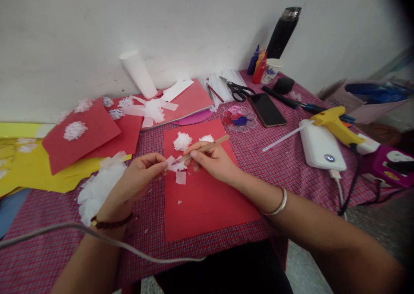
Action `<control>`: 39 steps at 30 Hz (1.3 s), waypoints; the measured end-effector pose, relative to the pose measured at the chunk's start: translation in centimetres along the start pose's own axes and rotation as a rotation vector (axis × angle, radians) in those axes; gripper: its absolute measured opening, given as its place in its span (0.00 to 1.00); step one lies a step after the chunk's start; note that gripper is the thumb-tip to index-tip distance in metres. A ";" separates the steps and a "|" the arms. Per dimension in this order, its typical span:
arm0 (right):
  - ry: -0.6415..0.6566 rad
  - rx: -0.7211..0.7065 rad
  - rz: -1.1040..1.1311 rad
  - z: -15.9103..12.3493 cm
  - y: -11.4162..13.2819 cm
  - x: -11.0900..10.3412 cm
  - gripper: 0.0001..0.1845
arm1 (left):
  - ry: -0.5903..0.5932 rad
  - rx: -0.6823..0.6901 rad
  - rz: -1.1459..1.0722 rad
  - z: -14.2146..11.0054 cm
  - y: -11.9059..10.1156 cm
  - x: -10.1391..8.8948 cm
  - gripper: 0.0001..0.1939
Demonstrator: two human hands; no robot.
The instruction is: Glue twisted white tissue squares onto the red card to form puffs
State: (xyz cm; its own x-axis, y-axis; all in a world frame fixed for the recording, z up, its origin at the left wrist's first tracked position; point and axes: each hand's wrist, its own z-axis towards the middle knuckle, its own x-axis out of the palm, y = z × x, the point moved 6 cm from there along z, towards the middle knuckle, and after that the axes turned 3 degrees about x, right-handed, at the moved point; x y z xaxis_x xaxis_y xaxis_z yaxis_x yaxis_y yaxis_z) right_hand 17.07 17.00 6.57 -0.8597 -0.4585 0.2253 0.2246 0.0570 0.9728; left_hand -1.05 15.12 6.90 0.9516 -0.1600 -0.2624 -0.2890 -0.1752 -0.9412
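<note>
1. Tissue scrap (173, 162), small and white, sits pinched between the left hand (140, 173) and the tip of a thin wooden stick (207, 146), just above the upper part of the red card (207, 190) that lies in front of the person.
2. The left grip is closed on the scrap with thumb and fingertips; the right hand (213, 160) has its grip clamped round the stick, much as one holds a pencil.
3. From where I stand, the step looks like wrapping the scrap round the stick's tip. To do it well, I would keep the pinch light so the thin paper does not tear, and keep the tip centred on the scrap.
4. Two white tufts (183, 141) already sit on the red card just beyond the hands; another loose square (180, 177) lies just below them.
5. Room for moving: the lower half of the red card is bare. To the left a heap of white tissue (97, 186) lies near the left wrist. A grey cable (97, 238) crosses the near edge of the worktop (258, 156) under the left forearm and could snag.
6. On the right, the glue gun (336, 123) and power bank (320, 149) are well apart from the hands.
</note>
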 end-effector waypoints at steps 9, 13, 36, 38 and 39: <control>0.000 -0.002 0.013 0.0 -0.3 0.1 0.05 | 0.007 0.018 -0.083 -0.2 -0.2 0.6 0.05; 0.010 0.009 -0.006 0.0 -0.3 0.2 0.06 | -0.008 0.024 -0.077 -0.1 -0.1 0.6 0.05; 0.042 -0.094 -0.018 -0.1 -0.5 0.3 0.08 | -0.124 0.083 -0.183 -0.2 -0.1 1.1 0.09; 0.025 -0.099 -0.019 0.0 -0.4 0.1 0.08 | -0.122 0.067 -0.278 -0.1 -0.1 1.1 0.06; 0.016 -0.102 -0.016 0.0 -0.3 0.0 0.08 | -0.132 0.064 -0.332 -0.1 -0.2 1.1 0.04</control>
State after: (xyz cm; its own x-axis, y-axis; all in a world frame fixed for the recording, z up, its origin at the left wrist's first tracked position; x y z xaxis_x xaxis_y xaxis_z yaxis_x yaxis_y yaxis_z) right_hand 16.97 16.94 6.28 -0.8561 -0.4730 0.2082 0.2574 -0.0409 0.9655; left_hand 0.04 14.84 6.84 0.9990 0.0229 0.0388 0.0415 -0.1346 -0.9900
